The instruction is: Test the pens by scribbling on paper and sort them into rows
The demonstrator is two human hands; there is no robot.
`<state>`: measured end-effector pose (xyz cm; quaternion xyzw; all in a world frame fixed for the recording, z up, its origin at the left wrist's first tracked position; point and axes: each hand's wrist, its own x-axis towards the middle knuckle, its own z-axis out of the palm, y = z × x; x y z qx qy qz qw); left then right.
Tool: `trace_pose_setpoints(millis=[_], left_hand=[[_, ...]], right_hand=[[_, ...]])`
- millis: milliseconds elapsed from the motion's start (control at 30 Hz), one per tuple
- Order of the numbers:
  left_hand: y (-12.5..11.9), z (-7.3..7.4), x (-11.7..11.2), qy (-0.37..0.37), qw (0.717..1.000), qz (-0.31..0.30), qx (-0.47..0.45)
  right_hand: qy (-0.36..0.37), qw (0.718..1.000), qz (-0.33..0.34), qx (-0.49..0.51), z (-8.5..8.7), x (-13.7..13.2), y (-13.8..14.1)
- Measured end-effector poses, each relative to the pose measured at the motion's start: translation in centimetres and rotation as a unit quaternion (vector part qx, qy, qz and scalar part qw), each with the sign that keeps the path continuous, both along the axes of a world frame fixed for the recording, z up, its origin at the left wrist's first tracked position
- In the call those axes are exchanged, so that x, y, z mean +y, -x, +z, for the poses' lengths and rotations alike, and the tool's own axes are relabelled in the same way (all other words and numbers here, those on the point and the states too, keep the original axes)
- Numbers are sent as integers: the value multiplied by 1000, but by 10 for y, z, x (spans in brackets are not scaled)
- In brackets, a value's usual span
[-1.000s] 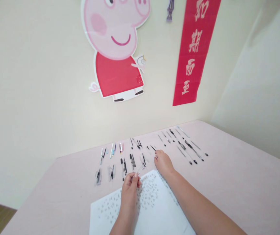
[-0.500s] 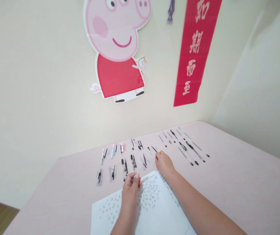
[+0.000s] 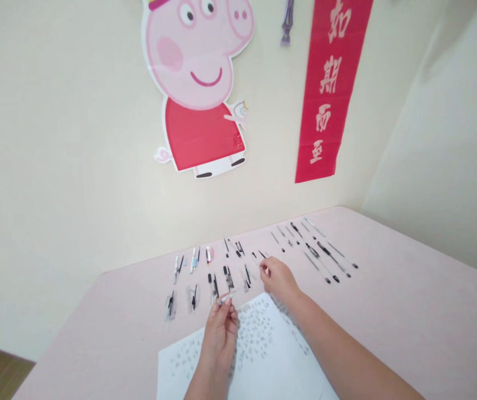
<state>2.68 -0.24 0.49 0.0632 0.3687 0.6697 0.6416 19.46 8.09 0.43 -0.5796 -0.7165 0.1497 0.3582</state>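
My left hand (image 3: 220, 328) is closed in a pinch over a white sheet (image 3: 263, 361) covered with small marks; it holds a small clear pen part (image 3: 224, 299) that pokes up past the fingertips. My right hand (image 3: 277, 278) reaches further back, fingers curled together at the row of short pen parts (image 3: 225, 275) on the pink table (image 3: 388, 311). What, if anything, the right fingers grip is too small to see.
Several long pens and refills (image 3: 319, 253) lie in a row at the back right. More short parts (image 3: 188, 261) lie at the back left. A cream wall with a pink pig cut-out (image 3: 200, 83) and a red banner (image 3: 326, 89) stands behind the table.
My left hand has drawn slightly back toward me with the clear part. My right hand has shifted a little left and curled its fingers. The view has tipped slightly.
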Motion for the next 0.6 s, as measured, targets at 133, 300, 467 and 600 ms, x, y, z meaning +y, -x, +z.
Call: trace_pose_setpoints(millis=[133, 300, 467, 600], left_hand=[[1, 2, 0, 9, 1000, 5, -26], [0, 5, -1, 20, 999, 11, -32], [-1, 6, -1, 19, 999, 4, -28], [0, 3, 0, 9, 1000, -6, -22]], right_hand=[[98, 958, 143, 229, 7, -4, 12], [205, 899, 213, 323, 14, -10, 18], [246, 884, 222, 331, 18, -14, 20], [257, 864, 241, 360, 18, -14, 21]])
